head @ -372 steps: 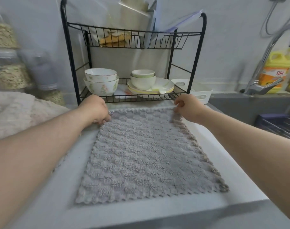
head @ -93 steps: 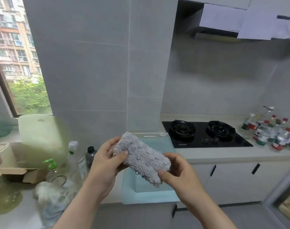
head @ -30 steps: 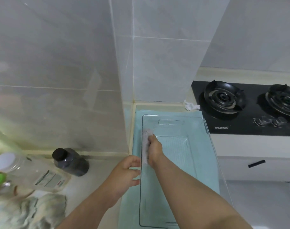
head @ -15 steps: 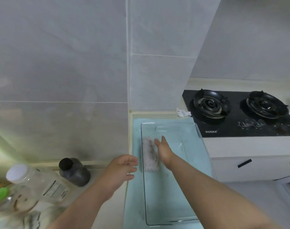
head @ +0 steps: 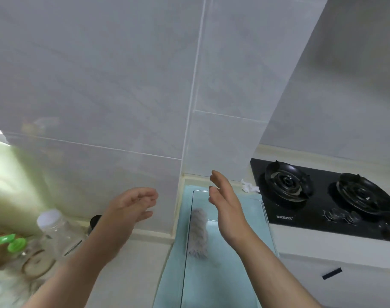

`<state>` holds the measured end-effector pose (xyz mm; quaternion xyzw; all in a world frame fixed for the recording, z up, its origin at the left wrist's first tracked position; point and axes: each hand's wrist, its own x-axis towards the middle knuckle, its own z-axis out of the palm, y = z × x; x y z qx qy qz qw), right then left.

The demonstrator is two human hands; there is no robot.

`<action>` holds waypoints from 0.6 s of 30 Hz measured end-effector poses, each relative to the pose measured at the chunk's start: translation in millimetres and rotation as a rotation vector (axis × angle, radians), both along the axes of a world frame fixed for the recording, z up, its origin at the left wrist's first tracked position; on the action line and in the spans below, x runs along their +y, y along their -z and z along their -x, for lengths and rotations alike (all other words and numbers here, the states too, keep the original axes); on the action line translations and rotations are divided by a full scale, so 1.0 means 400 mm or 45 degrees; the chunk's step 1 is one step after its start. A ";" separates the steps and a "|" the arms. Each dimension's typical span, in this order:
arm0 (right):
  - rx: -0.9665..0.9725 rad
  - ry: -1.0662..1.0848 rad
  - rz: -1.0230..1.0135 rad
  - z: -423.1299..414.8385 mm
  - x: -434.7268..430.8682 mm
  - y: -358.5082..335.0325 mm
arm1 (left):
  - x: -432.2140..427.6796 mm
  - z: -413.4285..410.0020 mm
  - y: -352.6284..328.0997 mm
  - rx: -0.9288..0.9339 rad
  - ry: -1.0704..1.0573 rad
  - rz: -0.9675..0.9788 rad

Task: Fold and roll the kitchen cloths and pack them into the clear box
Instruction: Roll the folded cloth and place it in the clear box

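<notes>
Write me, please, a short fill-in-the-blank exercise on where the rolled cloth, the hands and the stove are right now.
1. The rolled cloth lies in the clear box, along its ____ wall.
2. The right hand and the left hand both hold ____.
3. The stove beside the box has ____ burners.
Missing words: left; nothing; two.

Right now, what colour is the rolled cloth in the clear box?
Grey, fluffy-textured; the rolled cloth shows best in the head view.
</notes>
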<state>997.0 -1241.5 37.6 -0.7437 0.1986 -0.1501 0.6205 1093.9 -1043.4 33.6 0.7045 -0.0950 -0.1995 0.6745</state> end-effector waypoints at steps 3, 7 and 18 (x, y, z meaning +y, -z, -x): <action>-0.013 -0.113 0.044 0.005 -0.017 -0.014 | 0.029 0.032 -0.018 -0.069 -0.166 -0.025; -0.058 -0.340 0.074 0.034 -0.025 -0.028 | 0.059 0.139 -0.036 -0.094 -0.415 -0.054; -0.121 -0.960 0.026 0.201 -0.002 -0.049 | 0.083 0.586 -0.057 -0.105 -0.964 -0.102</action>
